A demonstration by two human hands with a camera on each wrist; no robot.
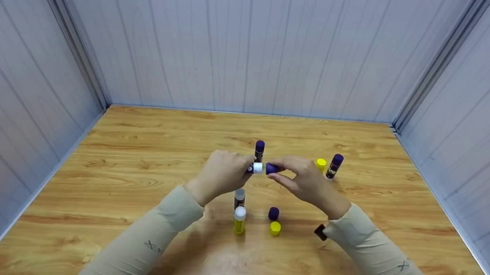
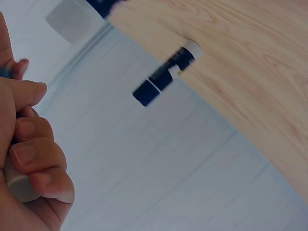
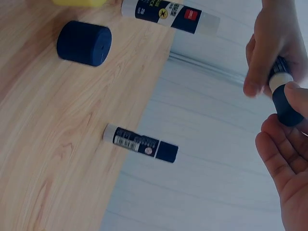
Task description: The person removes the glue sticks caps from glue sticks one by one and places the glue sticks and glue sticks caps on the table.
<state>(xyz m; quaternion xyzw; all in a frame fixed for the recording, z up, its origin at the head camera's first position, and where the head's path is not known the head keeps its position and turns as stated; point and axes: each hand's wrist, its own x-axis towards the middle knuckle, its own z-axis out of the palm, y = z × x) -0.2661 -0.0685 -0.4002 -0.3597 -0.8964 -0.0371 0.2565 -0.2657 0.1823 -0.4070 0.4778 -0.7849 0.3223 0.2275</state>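
My left hand (image 1: 223,171) grips a dark glue stick (image 1: 250,168) lying level, its white end (image 1: 258,168) pointing right. In the left wrist view, the curled fingers (image 2: 45,180) wrap round it, and a pale end shows under them. My right hand (image 1: 307,181) pinches a dark purple cap (image 1: 272,169) between thumb and fingers, in line with the white end. In the right wrist view, the cap (image 3: 287,108) sits right at the pale part of the stick. Whether it is fully seated, I cannot tell.
Dark capped glue sticks stand behind the hands (image 1: 259,149) and at right (image 1: 334,166). A yellow-topped item (image 1: 320,164) is partly hidden. Nearer stand an uncapped dark stick (image 1: 239,199), a yellow stick (image 1: 239,224), a purple cap (image 1: 273,213) and a yellow cap (image 1: 275,228). Pale walls (image 1: 252,46) enclose the table.
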